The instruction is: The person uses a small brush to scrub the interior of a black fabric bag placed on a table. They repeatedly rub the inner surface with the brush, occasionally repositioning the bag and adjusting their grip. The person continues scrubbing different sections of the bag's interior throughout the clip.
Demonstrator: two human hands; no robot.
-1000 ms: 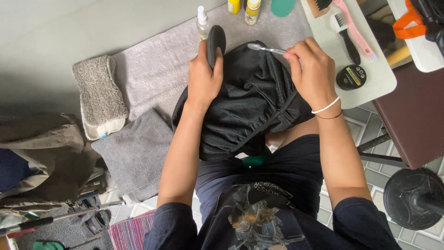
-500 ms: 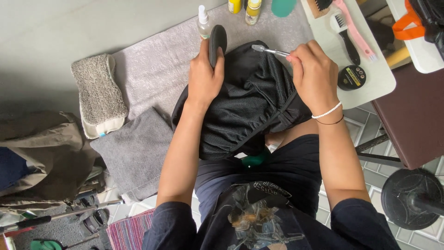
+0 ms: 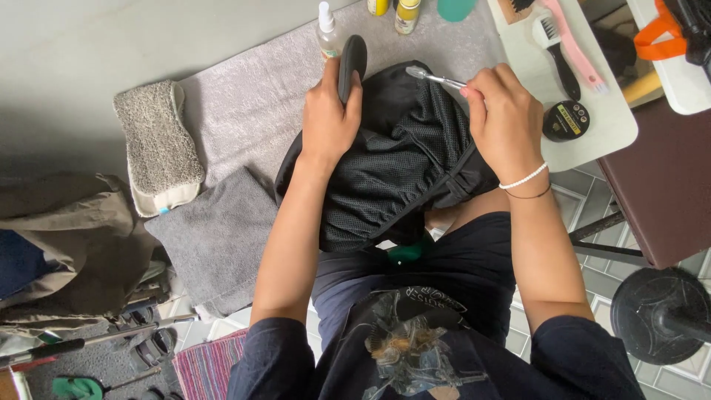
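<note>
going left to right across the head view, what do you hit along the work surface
Rough scrubbing pad → white spray bottle → left hand on the black bag → right hand holding a small brush → round black tin

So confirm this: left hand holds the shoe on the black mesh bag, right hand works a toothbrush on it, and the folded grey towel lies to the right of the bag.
Wrong on one point. The head view shows the towel left of the bag, not right. The rest stands: left hand on the shoe, right hand with the toothbrush.
</note>
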